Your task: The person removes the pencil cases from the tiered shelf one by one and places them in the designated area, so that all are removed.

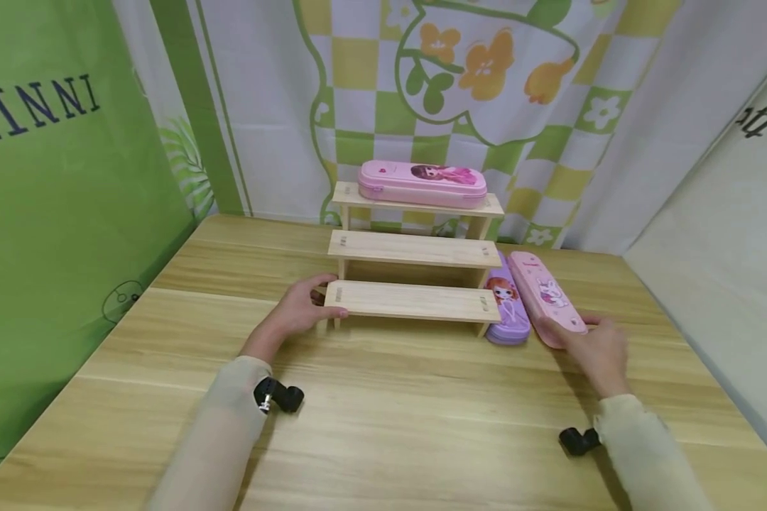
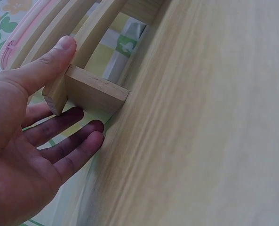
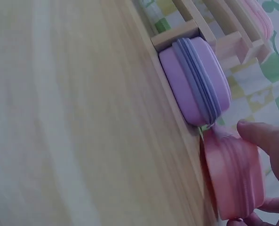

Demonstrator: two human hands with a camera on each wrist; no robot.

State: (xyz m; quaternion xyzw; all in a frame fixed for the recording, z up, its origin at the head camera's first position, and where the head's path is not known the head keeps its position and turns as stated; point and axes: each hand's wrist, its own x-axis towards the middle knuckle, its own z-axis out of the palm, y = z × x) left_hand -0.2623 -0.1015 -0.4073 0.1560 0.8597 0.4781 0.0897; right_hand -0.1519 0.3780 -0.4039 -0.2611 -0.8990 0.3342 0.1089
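Note:
A three-tier wooden stand (image 1: 412, 301) stands on the table, its steps rising toward the curtain. At the left end of its lowest step is my left hand (image 1: 297, 306); in the left wrist view the thumb (image 2: 50, 61) lies over the board's end and the other fingers bend below it. My right hand (image 1: 597, 349) grips the near end of a pink pencil case (image 1: 545, 294) with a unicorn picture, thumb on one side and fingers on the other. Between that case and the stand's right side lies a purple pencil case (image 1: 510, 312) with a girl's picture.
Another pink pencil case (image 1: 422, 184), with a doll picture, lies on the top step. Behind the wood-grain table (image 1: 396, 426) hangs a green-and-yellow checked curtain (image 1: 358, 92). Green cloth (image 1: 51, 213) is on the left and a pale panel (image 1: 722, 191) on the right.

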